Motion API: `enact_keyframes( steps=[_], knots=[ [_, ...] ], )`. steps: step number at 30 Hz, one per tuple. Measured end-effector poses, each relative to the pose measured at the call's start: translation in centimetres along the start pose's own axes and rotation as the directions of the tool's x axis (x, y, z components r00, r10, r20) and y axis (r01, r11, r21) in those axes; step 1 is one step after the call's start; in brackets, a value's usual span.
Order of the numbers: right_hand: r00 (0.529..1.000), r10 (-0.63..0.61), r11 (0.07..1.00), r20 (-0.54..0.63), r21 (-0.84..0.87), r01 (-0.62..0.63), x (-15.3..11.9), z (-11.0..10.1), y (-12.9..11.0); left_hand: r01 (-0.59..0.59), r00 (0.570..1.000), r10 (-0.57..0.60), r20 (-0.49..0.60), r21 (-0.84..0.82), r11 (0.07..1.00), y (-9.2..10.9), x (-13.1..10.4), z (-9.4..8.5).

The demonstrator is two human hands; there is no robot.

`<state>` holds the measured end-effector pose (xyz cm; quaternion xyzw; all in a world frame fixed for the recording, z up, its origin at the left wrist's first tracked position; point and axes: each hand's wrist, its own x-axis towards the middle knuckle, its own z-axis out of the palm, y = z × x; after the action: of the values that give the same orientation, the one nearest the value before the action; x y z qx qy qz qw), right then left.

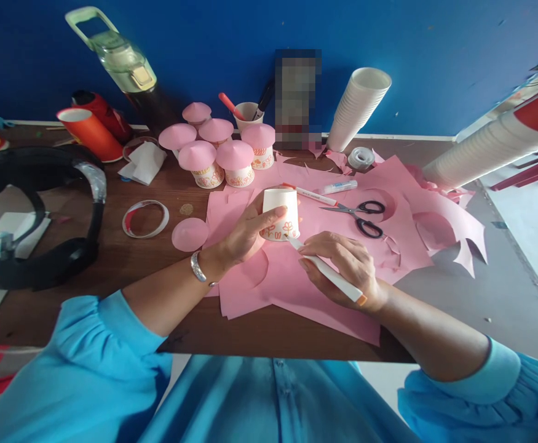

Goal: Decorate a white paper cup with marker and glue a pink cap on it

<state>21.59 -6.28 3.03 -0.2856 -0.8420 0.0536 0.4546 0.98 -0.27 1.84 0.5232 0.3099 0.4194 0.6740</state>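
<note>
My left hand is wrapped round a small white paper cup, its thumb across the side. Orange flowers are drawn along the cup's lower part. In my right hand is a white marker with an orange end, its tip at the cup's lower edge. Pink paper sheets lie under both hands. Just beyond them are a second white pen with a red cap, a glue stick and black-handled scissors.
Several decorated cups with pink cone tops stand behind. A flat pink cone and a tape roll are at left, near a black headset. A cup stack, a bottle and a pixelated upright object line the blue wall.
</note>
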Motion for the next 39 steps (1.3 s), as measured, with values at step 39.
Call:
enact_keyframes(
  steps=[39],
  knots=[
    [1.000,0.022,0.999,-0.021,-0.024,-0.023,-0.14,-0.11,-0.06,0.012,1.000,-0.013,-0.006,-0.131,0.991,-0.79,0.33,-0.34]
  ],
)
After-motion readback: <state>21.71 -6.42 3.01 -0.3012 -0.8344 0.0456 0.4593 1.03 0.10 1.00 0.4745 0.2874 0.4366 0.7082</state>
